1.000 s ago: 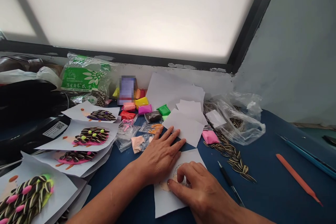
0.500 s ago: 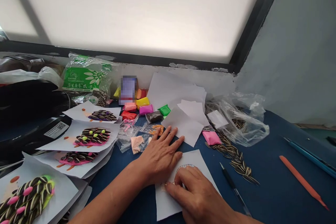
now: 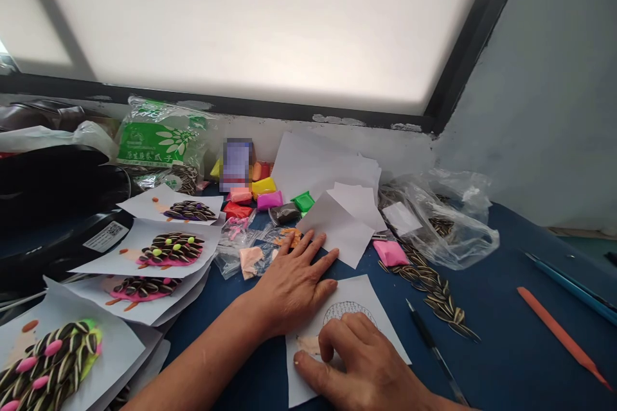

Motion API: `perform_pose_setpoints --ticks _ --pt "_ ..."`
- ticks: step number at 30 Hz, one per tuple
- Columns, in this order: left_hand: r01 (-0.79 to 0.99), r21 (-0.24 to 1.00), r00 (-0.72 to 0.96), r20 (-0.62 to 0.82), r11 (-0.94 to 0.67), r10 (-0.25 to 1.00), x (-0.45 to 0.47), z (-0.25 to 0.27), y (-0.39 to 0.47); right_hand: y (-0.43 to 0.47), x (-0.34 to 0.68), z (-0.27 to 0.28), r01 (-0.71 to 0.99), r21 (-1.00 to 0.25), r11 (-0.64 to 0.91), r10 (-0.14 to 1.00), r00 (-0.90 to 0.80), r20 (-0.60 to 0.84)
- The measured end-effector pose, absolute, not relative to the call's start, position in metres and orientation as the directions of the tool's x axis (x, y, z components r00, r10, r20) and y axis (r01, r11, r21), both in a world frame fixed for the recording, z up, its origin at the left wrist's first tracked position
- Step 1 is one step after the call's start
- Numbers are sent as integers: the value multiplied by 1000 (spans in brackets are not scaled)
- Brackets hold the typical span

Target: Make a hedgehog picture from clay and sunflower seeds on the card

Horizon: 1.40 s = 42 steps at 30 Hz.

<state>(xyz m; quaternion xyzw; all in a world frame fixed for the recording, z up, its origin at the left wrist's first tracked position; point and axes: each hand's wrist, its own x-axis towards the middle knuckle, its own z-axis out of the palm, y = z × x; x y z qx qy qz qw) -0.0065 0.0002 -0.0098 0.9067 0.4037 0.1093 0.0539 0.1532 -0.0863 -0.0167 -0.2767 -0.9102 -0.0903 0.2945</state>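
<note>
Drawing sheet (image 3: pixel 357 289) on the blue table (image 3: pixel 501 334), near side, partly covered by both hands. Decorated sheets (image 3: pixel 120 340) overlap at left, with seeds and coloured bits on them.

Left hand (image 3: pixel 296 286): flat, palm down, fingers spread, gripping nothing; lies across the drawing sheet's upper left. Right hand (image 3: pixel 359 353): curled over the same sheet, thumb and forefinger bent with a gap between; can't tell if anything is pinched.

Change: right hand has shifted slightly toward the wearer in the last half second, left stayed put. More of the scaled outline (image 3: pixel 349 309) and peach patch (image 3: pixel 308 345) now show; looks like the finger work has moved to the patch's near side.

Containers, big to small: green-printed bag (image 3: pixel 159 135), back left, striped seeds in the bottom. Clear bag (image 3: pixel 465 247), right, seeds inside too; loose seeds (image 3: pixel 436 289) trail beside it. Clear pouch (image 3: pixel 231 253), pink bits inside. Pink packet (image 3: pixel 390 252) by the seeds; yellow packet (image 3: pixel 264 186), purple packet (image 3: pixel 270 200) and green packet (image 3: pixel 303 200) at the back, contents not visible.
</note>
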Motion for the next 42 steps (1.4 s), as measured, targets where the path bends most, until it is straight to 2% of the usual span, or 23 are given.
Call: perform_pose_setpoints --ticks 12,21,30,36,42 --pt "724 152 655 151 -672 740 -7 -13 1 -84 151 -20 554 72 830 387 -664 640" --pt "724 133 658 162 -677 736 -7 -13 1 -86 151 -18 547 59 835 384 -657 649" --pt "723 129 659 165 -678 734 -7 -13 1 -84 151 -18 557 120 822 369 -681 633" --pt "722 125 662 162 -681 732 -7 -12 0 -84 152 -19 559 100 823 359 -649 671" --pt "724 111 662 168 -681 731 -7 -12 0 -82 148 -20 597 83 798 418 -647 638"
